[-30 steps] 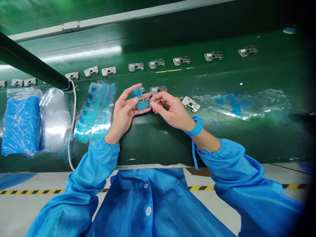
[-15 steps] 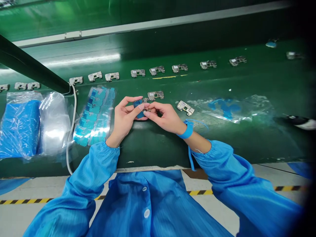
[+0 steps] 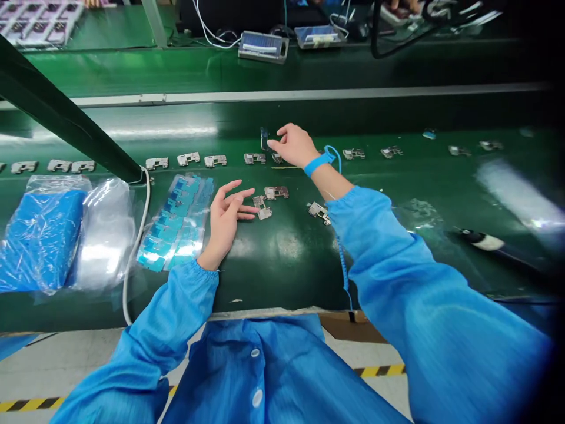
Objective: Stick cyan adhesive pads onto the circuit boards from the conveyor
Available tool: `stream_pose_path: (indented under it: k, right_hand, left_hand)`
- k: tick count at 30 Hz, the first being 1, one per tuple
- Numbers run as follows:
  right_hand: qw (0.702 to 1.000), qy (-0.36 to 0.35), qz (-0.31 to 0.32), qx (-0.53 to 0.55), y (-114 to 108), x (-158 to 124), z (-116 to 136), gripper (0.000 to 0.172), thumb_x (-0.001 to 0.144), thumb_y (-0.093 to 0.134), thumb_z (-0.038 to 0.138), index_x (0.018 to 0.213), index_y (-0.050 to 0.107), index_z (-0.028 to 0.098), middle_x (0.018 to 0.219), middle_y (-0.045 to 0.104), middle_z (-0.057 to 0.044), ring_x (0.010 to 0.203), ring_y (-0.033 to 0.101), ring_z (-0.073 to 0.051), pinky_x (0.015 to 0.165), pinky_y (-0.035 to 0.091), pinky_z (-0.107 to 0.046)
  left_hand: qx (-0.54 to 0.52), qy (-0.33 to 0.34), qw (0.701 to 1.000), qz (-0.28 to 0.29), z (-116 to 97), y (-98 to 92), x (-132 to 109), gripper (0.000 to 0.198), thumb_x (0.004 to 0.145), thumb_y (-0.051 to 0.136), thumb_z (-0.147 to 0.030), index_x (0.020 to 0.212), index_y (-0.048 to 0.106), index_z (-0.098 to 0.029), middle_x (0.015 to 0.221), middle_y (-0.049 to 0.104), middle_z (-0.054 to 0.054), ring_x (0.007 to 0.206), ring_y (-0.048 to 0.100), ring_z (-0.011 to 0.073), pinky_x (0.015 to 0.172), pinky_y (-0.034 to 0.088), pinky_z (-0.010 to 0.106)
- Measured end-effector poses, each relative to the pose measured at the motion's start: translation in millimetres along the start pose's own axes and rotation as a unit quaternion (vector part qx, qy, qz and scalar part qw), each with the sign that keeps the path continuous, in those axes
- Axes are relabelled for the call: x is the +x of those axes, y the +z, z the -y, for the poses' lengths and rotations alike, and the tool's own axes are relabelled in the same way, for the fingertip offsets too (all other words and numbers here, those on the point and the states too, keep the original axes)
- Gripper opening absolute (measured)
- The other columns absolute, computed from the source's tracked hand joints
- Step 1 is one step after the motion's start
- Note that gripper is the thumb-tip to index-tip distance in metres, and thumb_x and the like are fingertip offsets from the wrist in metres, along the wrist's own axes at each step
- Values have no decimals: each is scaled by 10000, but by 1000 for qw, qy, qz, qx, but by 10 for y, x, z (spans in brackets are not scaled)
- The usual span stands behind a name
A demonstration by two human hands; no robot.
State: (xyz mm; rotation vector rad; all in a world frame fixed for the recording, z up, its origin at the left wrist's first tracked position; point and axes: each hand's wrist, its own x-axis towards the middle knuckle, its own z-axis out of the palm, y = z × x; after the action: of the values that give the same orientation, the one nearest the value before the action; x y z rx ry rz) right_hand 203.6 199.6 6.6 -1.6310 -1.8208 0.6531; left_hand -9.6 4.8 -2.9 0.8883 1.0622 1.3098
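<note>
Where the right hand (image 3: 295, 144) is stretched out toward the far edge of the green belt (image 3: 282, 253), a small dark part (image 3: 263, 138) is pinched upright between thumb and forefinger, the other fingers being loosely curled. A blue wrist strap (image 3: 318, 162) is worn on that wrist, and its coiled cord (image 3: 342, 259) is hung down toward the near edge.

The left hand (image 3: 225, 221) is laid on the belt nearer its front edge, fingers spread and nothing gripped; the fingertips (image 3: 251, 209) are set just beside a small metal piece (image 3: 262, 207), and whether it is touched cannot be told. Two more metal pieces, one (image 3: 276, 192) just beyond and another (image 3: 318, 211) to the right, are found close by.

A row of metal pieces (image 3: 189, 159) is ranged along the far side of the belt. A clear sheet of blue stickers (image 3: 176, 221) is placed just beside the left hand. Toward the left edge, a clear bag (image 3: 103, 235) and a bag of blue material (image 3: 39, 238) are seen, with a white cable (image 3: 132, 253) run between bag and sheet. A dark bar (image 3: 66, 121) is slanted across the left corner.

Beyond the belt, a second green bench (image 3: 132, 70) is recorded, carrying two small devices (image 3: 263, 46) and wires.
</note>
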Motion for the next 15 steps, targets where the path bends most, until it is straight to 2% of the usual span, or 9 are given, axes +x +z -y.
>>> stream_pose_path:
  k: [2,4,5,7,9,11,13,15]
  right_hand:
    - [987,-64,55,-136,70,257,53,343,927,854,321,1190,728,139,1203,732,-175,1121,642,-318,1058,533,-495]
    - [962,-102,150,-203,152,406,107,349,914,887,356,1153,758,138,1288,721,-198,1243,603,-362,1109,498,-544]
    - [953,-102,186,-215,183,455,128,327,884,927,369,1068,767,152,1243,733,-180,1227,604,-360,1096,495,-546]
    - [955,-78,211,-192,221,516,162,307,801,1004,303,879,734,179,1039,746,-111,1050,638,-294,1010,516,-493]
    - [975,-49,196,-97,251,506,216,322,756,1014,183,776,693,199,827,707,-37,821,612,-207,867,526,-412]
    - [984,-35,170,48,316,382,332,274,769,995,177,791,722,203,758,695,-12,709,583,-170,751,514,-367]
    - [964,-36,166,206,440,139,527,268,793,997,322,889,778,201,810,735,-27,718,621,-171,700,519,-349]
    - [925,-40,194,325,616,-164,777,404,781,992,514,950,783,213,906,774,-45,787,682,-183,693,552,-341]
  left_hand:
    - [-3,11,1000,-15,-19,-20,28,391,987,743,-369,1347,665,-234,1192,885,67,728,824,137,652,650,237]
    - [-11,17,999,-28,-35,-40,60,319,975,715,-323,1278,689,-227,1086,885,43,689,798,123,635,629,228]
    - [-15,18,999,-33,-37,-50,75,282,972,700,-302,1243,699,-223,1055,881,38,676,786,117,632,622,227]
    - [-23,18,999,-37,-23,-69,104,232,974,667,-264,1196,707,-208,1032,870,44,655,765,111,628,612,232]
    - [-28,24,998,-49,24,-80,131,251,982,654,-234,1226,692,-192,1097,862,71,667,762,113,647,623,251]
    - [-33,46,995,-77,96,-78,163,364,1002,702,-254,1356,639,-196,1357,817,129,826,810,137,760,671,290]
    - [-47,93,989,-101,164,-66,213,551,1031,771,-345,1521,543,-239,1681,638,159,1207,815,202,1010,689,365]
    - [-62,150,981,-108,188,-68,285,649,1086,743,-420,1648,441,-303,1823,497,109,1558,642,239,1254,586,430]
